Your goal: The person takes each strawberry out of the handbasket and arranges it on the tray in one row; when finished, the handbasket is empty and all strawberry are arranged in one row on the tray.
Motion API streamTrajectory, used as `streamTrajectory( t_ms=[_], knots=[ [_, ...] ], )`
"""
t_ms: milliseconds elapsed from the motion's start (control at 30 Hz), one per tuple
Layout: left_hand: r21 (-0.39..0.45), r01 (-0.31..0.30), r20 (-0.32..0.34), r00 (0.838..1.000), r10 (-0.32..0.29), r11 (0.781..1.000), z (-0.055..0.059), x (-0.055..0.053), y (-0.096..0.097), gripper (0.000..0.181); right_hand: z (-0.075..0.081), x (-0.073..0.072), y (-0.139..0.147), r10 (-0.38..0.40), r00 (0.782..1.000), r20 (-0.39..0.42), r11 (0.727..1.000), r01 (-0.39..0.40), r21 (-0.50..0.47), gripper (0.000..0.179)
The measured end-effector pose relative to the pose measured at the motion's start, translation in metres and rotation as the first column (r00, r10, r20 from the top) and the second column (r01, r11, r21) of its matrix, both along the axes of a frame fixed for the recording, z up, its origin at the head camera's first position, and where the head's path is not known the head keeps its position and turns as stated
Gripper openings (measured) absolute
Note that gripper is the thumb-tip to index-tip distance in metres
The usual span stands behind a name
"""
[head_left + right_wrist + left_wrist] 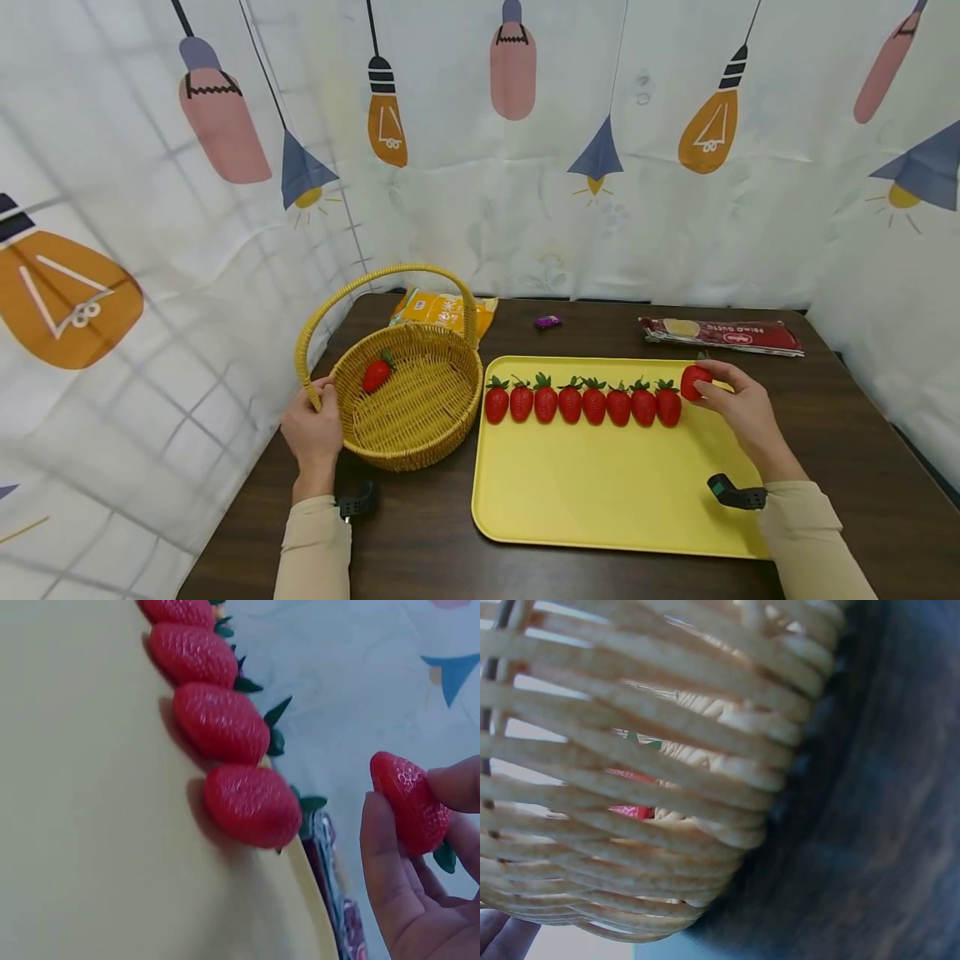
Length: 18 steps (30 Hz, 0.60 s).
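My right hand (742, 410) pinches a red strawberry (411, 802) between thumb and fingers, above the far right part of the yellow tray (600, 483). Several strawberries (570, 403) lie side by side along the tray's far edge, green leaves pointing away from me. On the left stands a yellow wicker basket (408, 457) with a tall arched handle. My left hand (313, 429) grips it at the left side, where handle meets rim. One strawberry (377, 375) lies inside the basket; the left wrist view shows it only partly, through the weave (667, 772).
Behind the basket lies an orange packet (442, 310). A small purple wrapped sweet (548, 322) and a dark red packet (723, 335) lie along the back of the dark wooden table (420, 550). A patterned curtain (465, 200) hangs behind and at both sides.
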<state>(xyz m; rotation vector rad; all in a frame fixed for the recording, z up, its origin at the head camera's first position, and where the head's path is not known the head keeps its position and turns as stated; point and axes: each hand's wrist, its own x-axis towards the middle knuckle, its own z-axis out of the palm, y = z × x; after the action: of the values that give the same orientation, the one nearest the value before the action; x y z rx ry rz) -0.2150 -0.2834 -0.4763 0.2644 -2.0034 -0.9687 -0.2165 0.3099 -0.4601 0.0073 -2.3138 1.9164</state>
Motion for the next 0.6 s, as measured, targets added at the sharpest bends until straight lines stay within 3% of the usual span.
streamTrajectory(
  t_ms=[200,600],
  knots=[
    [-0.003,-0.008,-0.007,1.000,0.008,1.000,0.001,0.001,0.002,0.025,-0.013,0.002,0.013,-0.082,0.994,0.071,0.995,0.078,0.056,0.047],
    [0.019,-0.011,-0.026,1.000,0.012,1.000,0.000,0.002,0.002,0.026,-0.027,0.001,0.024,-0.036,0.993,0.114,0.983,0.015,0.185,0.057]
  ],
)
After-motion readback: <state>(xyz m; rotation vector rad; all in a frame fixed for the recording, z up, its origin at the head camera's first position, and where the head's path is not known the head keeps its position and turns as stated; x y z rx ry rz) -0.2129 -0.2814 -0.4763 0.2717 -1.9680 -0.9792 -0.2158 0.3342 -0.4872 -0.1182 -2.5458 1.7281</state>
